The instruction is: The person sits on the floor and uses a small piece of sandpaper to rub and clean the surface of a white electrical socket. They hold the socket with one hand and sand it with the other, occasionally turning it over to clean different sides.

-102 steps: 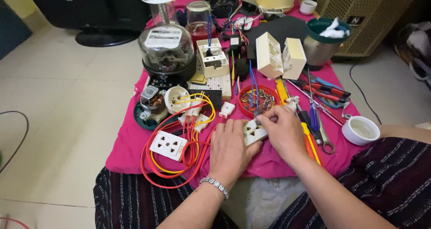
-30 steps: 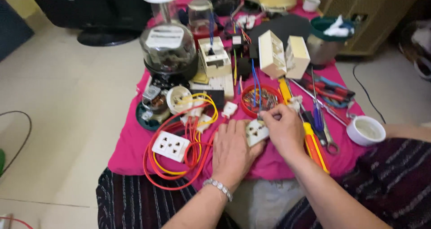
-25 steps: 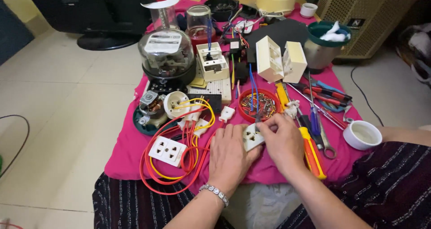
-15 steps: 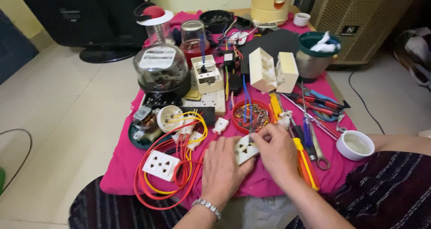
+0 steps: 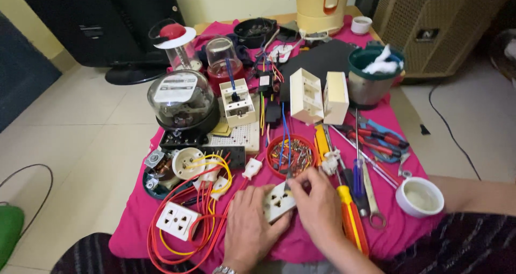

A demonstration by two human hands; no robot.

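A white socket plate lies on the pink cloth near the front edge. My left hand rests flat on the cloth with its fingers against the plate's left side, holding it. My right hand is closed over the plate's right end, fingertips pinched at its top edge beside the red bowl of small parts. What the fingertips pinch is too small to make out.
A second white socket with red and yellow wires lies left. Screwdrivers and pliers lie right, beside a white cup. A glass-domed meter, beige boxes, a green pot and a yellow appliance stand behind.
The view has shifted upward and a little left, showing more of the far table. Both hands stay on the socket plate, with the right fingertips moving slightly at its top edge.
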